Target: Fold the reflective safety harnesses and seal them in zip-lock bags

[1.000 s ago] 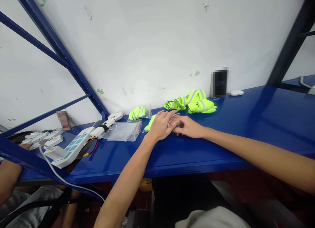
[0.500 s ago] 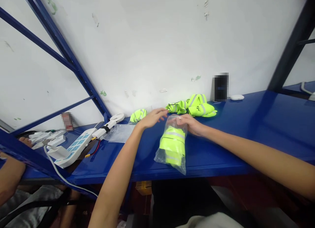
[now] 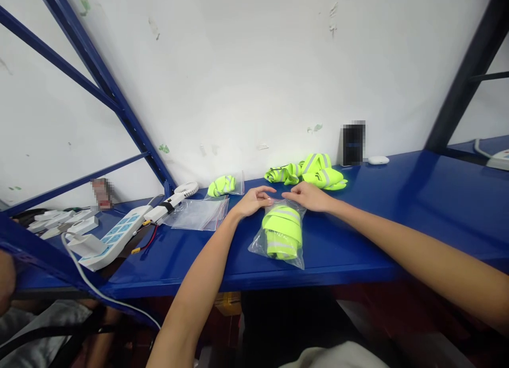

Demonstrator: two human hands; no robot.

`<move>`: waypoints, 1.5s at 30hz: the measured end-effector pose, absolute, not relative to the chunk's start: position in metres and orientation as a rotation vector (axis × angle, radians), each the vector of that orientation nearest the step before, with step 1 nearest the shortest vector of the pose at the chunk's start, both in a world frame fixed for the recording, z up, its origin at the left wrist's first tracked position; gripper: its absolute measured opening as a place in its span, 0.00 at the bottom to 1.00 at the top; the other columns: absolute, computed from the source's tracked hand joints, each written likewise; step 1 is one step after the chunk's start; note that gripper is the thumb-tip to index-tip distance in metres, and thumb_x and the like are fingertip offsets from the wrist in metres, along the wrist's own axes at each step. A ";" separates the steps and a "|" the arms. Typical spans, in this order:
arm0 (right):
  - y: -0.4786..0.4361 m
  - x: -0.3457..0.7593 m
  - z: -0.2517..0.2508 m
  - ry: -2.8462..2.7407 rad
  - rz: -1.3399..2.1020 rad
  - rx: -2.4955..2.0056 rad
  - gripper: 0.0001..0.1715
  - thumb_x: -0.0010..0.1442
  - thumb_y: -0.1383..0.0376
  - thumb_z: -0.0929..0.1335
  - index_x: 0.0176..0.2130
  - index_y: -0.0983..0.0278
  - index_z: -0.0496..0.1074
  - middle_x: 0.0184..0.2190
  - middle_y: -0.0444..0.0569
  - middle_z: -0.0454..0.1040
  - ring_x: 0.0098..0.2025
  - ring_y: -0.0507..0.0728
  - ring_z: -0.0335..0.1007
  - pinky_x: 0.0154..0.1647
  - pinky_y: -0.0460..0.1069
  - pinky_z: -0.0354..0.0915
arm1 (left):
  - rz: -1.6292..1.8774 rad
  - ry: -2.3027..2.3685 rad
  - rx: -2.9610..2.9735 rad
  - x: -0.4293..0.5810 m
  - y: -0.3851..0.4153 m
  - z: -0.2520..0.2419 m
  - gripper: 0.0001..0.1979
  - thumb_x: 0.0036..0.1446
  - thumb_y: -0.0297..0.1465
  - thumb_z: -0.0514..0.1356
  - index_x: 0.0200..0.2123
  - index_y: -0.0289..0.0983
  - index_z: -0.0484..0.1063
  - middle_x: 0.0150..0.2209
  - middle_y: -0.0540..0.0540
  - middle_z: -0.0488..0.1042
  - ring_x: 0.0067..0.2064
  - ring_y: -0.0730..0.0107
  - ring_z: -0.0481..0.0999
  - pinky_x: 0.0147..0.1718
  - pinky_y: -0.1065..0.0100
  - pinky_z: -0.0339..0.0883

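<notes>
A clear plastic bag (image 3: 280, 234) with a folded neon-yellow reflective vest inside hangs down over the blue shelf (image 3: 397, 209). My left hand (image 3: 252, 200) pinches the bag's top edge at its left corner. My right hand (image 3: 308, 195) pinches the same edge at the right. The two hands are a few centimetres apart at the bag's mouth.
Loose neon vests (image 3: 312, 170) lie by the wall, a bagged one (image 3: 223, 185) to their left. Empty clear bags (image 3: 199, 213), a small white fan (image 3: 175, 196) and a white power strip (image 3: 113, 238) lie left. A dark device (image 3: 353, 143) leans on the wall. Another person's arm (image 3: 6, 280) shows far left.
The bag with the vest came up off the shelf into both hands. It now hangs lower and closer to the shelf, with both hands pinching its top edge.
</notes>
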State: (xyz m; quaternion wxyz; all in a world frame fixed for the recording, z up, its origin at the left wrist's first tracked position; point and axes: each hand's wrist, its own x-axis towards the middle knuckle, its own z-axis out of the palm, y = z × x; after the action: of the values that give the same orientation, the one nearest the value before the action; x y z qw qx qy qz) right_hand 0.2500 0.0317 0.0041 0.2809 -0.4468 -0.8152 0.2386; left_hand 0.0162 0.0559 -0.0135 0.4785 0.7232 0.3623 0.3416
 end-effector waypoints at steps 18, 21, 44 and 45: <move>0.020 0.251 0.019 -2.154 0.961 -0.944 0.19 0.56 0.53 0.69 0.36 0.67 0.78 0.31 0.51 0.78 0.33 0.56 0.70 0.36 0.51 0.62 | 1.033 0.869 1.512 0.042 0.032 -0.017 0.18 0.43 0.39 0.71 0.34 0.31 0.77 0.33 0.43 0.79 0.32 0.71 0.75 0.37 0.67 0.67; 0.022 0.251 0.016 -2.176 0.870 -0.953 0.19 0.57 0.54 0.68 0.36 0.67 0.78 0.31 0.51 0.78 0.32 0.56 0.69 0.34 0.51 0.61 | 1.090 0.897 1.644 0.045 0.031 -0.016 0.16 0.46 0.39 0.69 0.33 0.31 0.76 0.31 0.45 0.78 0.32 0.71 0.73 0.37 0.67 0.66; 0.029 0.243 0.009 -2.191 0.850 -1.022 0.16 0.55 0.55 0.67 0.29 0.66 0.74 0.26 0.47 0.73 0.30 0.54 0.66 0.32 0.49 0.59 | 0.963 0.967 2.055 0.047 0.030 -0.018 0.13 0.56 0.38 0.57 0.28 0.34 0.73 0.27 0.50 0.70 0.30 0.72 0.65 0.32 0.71 0.58; 0.030 0.242 0.009 -2.183 0.884 -1.029 0.16 0.55 0.55 0.67 0.29 0.66 0.74 0.25 0.46 0.72 0.29 0.54 0.65 0.31 0.49 0.58 | 0.970 0.962 2.032 0.046 0.031 -0.019 0.13 0.56 0.38 0.58 0.28 0.34 0.73 0.27 0.51 0.70 0.30 0.72 0.65 0.32 0.71 0.57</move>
State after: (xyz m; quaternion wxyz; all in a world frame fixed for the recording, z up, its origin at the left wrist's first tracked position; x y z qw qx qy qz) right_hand 0.2416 0.0298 0.0090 0.2820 -0.3841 -0.8149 0.3300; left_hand 0.0460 0.0309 -0.0193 0.3396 0.7806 0.3696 0.3726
